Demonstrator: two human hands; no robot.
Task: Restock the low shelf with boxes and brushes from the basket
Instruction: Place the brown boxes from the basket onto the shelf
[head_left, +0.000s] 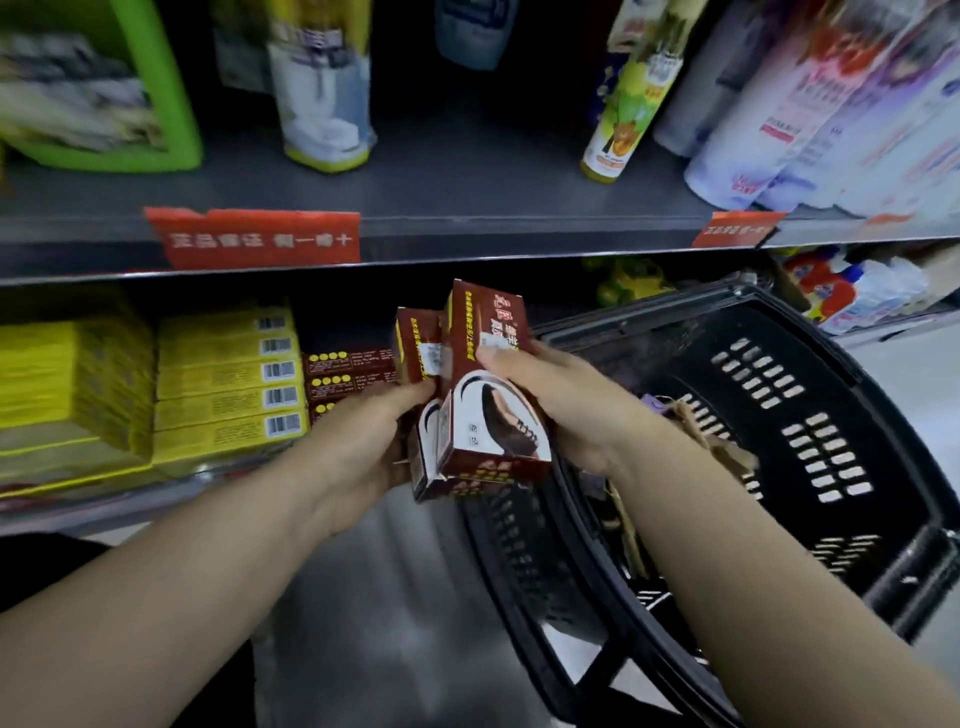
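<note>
Two dark red boxes printed with a hair picture are held together in front of the low shelf (130, 499). The front red box (488, 374) is gripped by my right hand (561, 400), thumb on its face. My left hand (358, 441) holds the second red box (418, 343) just behind it. More of the same red boxes (348, 374) lie stacked on the low shelf behind my left hand. The black plastic basket (779, 415) sits tilted to the right, with brown card packaging (711, 441) inside it, partly hidden by my right arm.
Stacks of yellow boxes (223, 384) fill the low shelf to the left. The upper shelf (467, 228) carries spray cans, bottles and a green container, with red price labels on its edge. Grey floor lies below my arms.
</note>
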